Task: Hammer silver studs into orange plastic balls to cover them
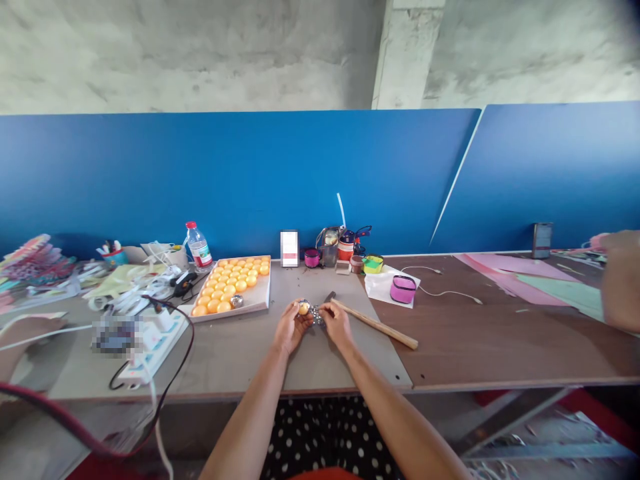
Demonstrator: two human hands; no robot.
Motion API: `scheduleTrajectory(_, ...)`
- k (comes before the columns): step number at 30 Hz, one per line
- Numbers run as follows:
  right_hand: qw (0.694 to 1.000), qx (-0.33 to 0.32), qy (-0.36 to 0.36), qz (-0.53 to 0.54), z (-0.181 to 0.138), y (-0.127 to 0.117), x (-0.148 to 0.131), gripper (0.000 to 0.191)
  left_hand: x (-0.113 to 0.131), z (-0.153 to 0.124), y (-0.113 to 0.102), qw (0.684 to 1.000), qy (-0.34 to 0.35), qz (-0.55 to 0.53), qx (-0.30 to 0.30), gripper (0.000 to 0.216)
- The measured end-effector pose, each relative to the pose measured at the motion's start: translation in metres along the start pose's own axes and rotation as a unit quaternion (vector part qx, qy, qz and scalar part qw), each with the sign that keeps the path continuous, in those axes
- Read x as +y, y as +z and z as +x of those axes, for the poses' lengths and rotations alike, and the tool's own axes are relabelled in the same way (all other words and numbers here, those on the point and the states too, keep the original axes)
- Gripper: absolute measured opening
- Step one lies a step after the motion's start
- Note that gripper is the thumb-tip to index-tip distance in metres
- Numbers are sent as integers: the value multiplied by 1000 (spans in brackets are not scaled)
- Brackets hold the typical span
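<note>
In my left hand (290, 327) is an orange ping-pong ball (303, 307), held between thumb and fingers. Beside it, between the two hands, lies a small cluster of shiny silver pieces (316, 316). The fingers of my right hand (336, 323) are pinched together at the edge of these pieces; what they grip is too small to tell. Just right of that hand rests a hammer (376, 325) with a wooden handle, its dark head pointing away. At the left, a shallow white box (259, 300) holds rows of orange balls, and one silver-covered ball (237, 301) sits at its near side.
A power strip (160, 353) with cables and a water bottle (199, 248) stand left. Along the blue partition (250, 180) are a phone (289, 249) and small containers. A purple container (403, 289) sits on white paper. Another person's blurred arm (623, 280) reaches in at far right.
</note>
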State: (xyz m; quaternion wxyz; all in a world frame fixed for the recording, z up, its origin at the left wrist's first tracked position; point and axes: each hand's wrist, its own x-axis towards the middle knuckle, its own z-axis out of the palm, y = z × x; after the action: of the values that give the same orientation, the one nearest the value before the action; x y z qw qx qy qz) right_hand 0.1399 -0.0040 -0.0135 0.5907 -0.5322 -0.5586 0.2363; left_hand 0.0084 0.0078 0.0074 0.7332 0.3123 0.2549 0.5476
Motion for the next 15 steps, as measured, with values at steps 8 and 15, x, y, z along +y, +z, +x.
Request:
scheduleTrajectory(8, 976, -56, 100, 185, 2, 1, -4, 17, -5, 0, 1, 999, -19, 35, -17, 21)
scheduleTrajectory(15, 967, -79, 121, 208, 0, -1, -8, 20, -4, -1, 2, 998, -29, 48, -21, 23)
